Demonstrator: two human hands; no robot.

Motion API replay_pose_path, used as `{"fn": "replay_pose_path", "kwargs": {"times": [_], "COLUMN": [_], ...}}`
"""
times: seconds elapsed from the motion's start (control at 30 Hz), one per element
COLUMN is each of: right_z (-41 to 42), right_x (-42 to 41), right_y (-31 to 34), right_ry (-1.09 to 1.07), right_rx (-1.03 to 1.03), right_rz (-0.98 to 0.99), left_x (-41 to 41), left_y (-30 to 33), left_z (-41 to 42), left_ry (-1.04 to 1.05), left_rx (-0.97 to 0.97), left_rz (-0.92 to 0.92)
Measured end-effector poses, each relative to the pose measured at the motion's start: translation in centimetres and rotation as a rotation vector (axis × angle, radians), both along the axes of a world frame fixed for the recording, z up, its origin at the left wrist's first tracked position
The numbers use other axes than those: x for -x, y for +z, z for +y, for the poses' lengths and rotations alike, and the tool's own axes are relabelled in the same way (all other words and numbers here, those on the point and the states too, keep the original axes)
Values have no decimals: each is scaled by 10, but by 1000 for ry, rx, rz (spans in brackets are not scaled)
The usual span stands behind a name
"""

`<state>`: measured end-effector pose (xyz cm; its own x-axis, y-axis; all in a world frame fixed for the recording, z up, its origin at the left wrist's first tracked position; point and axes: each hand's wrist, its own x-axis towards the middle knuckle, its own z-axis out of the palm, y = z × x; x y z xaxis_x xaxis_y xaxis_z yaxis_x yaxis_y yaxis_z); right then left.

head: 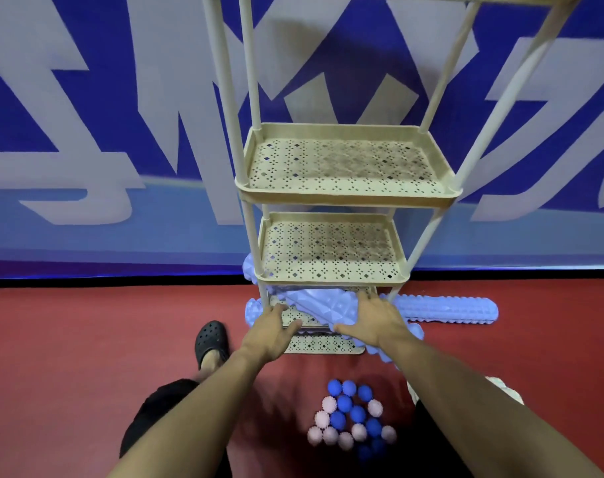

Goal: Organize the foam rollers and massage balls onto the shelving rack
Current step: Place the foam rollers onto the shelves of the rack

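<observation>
A beige shelving rack [345, 198] with perforated trays stands on the red floor [86, 339] against a blue and grey wall banner [86, 115]. Its two visible upper trays hold nothing.

Both hands reach into the lowest level. The right hand [373, 322] lies spread over a pale blue ridged foam roller [321, 307] that sits slanted across the bottom tray, with one end poking out past the front right corner; fingers are fairly straight with the thumb hooked along the roller's near side, so it looks like a loose hold, though motion blur makes that hard to be sure of. The left hand [271, 327] rests on the tray's front left edge, fingers relaxed and holding nothing.

A second foam roller [445, 308] lies on the floor just right of the rack, along the wall. Another blue roller end [252, 267] shows behind the rack's left post.

A cluster of massage balls [350, 419], blue and pale pink, sits on the floor near the person, between the forearms. A foot in a black clog [211, 339] is at left.
</observation>
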<state>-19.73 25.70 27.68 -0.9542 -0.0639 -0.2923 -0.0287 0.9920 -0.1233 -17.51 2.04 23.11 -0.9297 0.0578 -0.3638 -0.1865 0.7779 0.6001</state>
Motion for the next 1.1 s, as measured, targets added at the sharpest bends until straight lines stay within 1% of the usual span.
{"fn": "replay_pose_path", "kwargs": {"times": [0.07,0.13,0.27,0.33,0.4,0.53,0.7,0.8,0.87,0.97,1.03,1.1], "right_z": [-3,-6,-10,-10,-9,-10,-7,-4,2,15,24,27], "right_x": [3,6,19,26,32,41,50,56,56,55,53,53], "right_y": [-10,-19,-33,-38,-43,-57,-74,-84,-91,-97,-100,-100], "right_ry": [12,17,35,48,70,106,150,166,174,167,164,155], "right_rx": [22,61,70,44,18,-6,-55,-66,-69,-101,-97,-84], "right_rz": [1,-11,-49,-50,-30,34,91,102,96,79,34,-6], "left_x": [3,2,7,15,24,39,51,56,59,66,69,71], "left_y": [-8,-11,-31,-38,-43,-54,-67,-74,-77,-82,-84,-83], "left_z": [14,31,54,61,67,77,85,85,83,74,67,62], "left_ry": [200,371,572,637,681,772,888,871,865,919,900,866], "left_rx": [-263,-483,-862,-997,-1077,-1206,-1257,-1279,-1247,-1186,-1208,-1272], "left_rz": [-138,-241,-389,-421,-431,-449,-447,-409,-379,-305,-244,-207]}}
